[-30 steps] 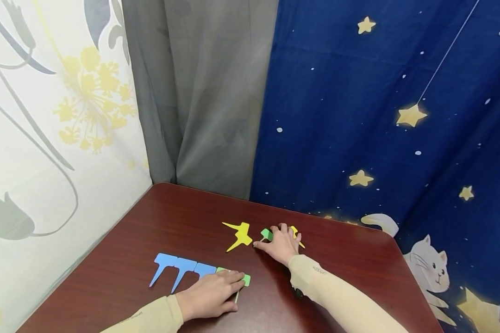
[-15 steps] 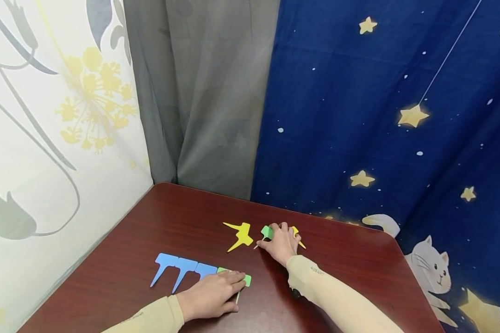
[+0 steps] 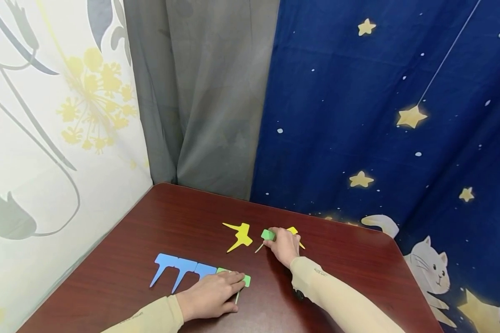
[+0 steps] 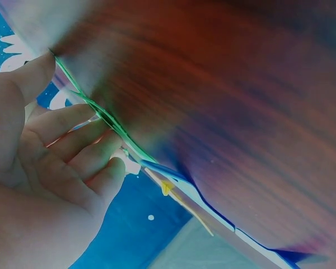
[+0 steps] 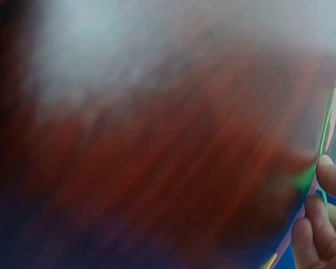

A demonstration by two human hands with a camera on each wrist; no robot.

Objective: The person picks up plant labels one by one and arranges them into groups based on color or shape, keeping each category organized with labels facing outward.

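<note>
Even, soft light fills the sharp head view, brightest on the pale floral curtain [image 3: 25, 129], dimmer on the blue one [image 3: 316, 92]; a shadow darkens the worktop [image 3: 183, 212] beside the right sleeve [image 3: 341, 291]. Both wrist views look murky, purple-tinged: wood grain smears, the fingers [image 4: 109, 176] read clearer, and pale glare whitens the right wrist's top.

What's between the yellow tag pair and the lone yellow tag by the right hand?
In the head view: a strip of bare table, then a green tag and the right hand pinching it.
</note>
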